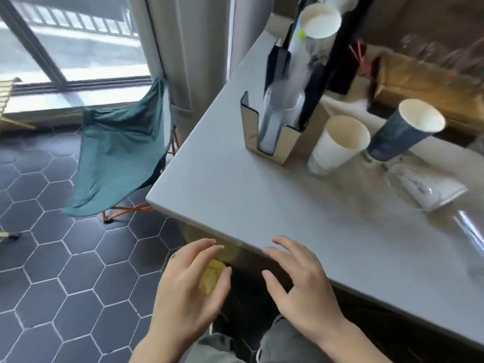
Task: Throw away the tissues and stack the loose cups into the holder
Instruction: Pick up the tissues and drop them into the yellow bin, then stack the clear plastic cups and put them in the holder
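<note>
Left hand over yellow tissue below worktop edge, grasp unclear; right hand released, fingers spread.

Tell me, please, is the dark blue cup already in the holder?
No, the dark blue cup stands out on the table, right of the holder.

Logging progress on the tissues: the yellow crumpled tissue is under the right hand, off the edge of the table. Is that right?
Not quite. The head view shows the yellow crumpled tissue under the left hand, off the edge of the table. The right hand is open and holds nothing.
</note>
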